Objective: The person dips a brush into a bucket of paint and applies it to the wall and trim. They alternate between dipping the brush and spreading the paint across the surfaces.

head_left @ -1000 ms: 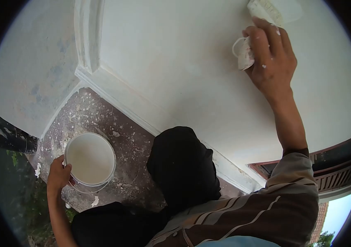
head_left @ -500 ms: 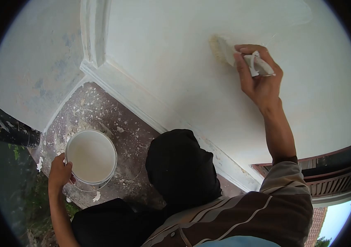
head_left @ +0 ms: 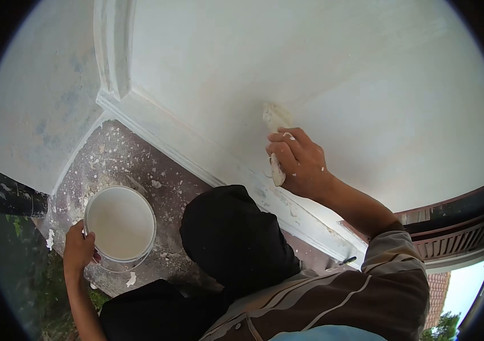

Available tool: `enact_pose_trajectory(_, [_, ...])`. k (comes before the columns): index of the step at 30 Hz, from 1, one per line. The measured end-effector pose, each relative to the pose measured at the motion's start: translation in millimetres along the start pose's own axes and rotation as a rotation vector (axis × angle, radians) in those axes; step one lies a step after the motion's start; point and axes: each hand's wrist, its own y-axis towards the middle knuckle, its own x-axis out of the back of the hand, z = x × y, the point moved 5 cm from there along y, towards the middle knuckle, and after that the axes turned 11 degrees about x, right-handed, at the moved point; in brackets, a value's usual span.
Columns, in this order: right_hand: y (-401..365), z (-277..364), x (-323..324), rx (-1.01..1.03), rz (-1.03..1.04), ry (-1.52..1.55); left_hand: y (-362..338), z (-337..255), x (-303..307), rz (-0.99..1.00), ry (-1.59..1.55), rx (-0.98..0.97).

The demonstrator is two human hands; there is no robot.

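the right hand (head_left: 301, 165) is closed around a paint-caked brush (head_left: 275, 118), its bristles pressed flat against the white wall (head_left: 367, 85) just above the moulding (head_left: 196, 152). the left hand (head_left: 78, 250) grips the rim of the bucket (head_left: 154, 227) of pale paint, steadying it on the spattered ledge (head_left: 134, 162), low at the left and within reach.

A paint-spattered floor (head_left: 134, 162) is seen at centre left. A black pipe (head_left: 3, 196) is shown at the left edge, with greenery (head_left: 48, 301) below. A brown louvred frame (head_left: 458, 244) is set at the right.
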Motion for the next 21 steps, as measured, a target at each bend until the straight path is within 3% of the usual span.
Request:
enact_pose_trajectory(2, [-27.8, -6.0, -52.7, -0.096, 0.143, 0.220, -3.6, -4.6, -1.2, 0.024, 0.001, -0.001])
enact_pose_trajectory(5, [-11.0, -35.8, -25.9, -0.092, -0.089, 0.375, -7.9, -7.8, -0.4, -0.003, 0.018, 0.005])
enact_pose_trajectory(7, [-2.7, -72.4, 34.2, -0.285, -0.171, 0.382, -4.8, -2.9, -0.3, 0.009, 0.024, -0.005])
enact_pose_trajectory(9, [14.4, -96.1, 121.4, -0.252, -0.357, 0.225, -3.1, -6.1, -0.9, 0.001, 0.027, -0.018])
enact_pose_trajectory(12, [43.9, -102.8, 251.8, 0.014, -0.625, -0.297, -6.0, -8.3, 0.4, -0.037, 0.036, -0.042])
enact_pose_trajectory(15, [70.0, -116.1, 315.7, 0.221, -0.542, -0.861, 3.0, -7.4, -0.7, -0.048, 0.039, -0.116])
enact_pose_trajectory(17, [90.2, -120.4, 289.8, 0.055, -0.528, -0.870, 23.4, 17.3, -1.8, -0.098, 0.108, -0.172])
enact_pose_trajectory(18, [101.2, -120.2, 257.4, 0.162, -0.367, -1.053, 23.5, 16.0, -0.3, -0.094, 0.117, -0.150])
enact_pose_trajectory(19, [104.3, -112.6, 216.0, 0.120, -0.219, -1.088, 23.5, 14.8, 1.3, -0.090, 0.126, -0.128])
enact_pose_trajectory(21, [99.3, -84.3, 127.0, 0.229, -0.170, -0.901, -9.7, -22.2, 0.2, -0.025, 0.084, 0.004])
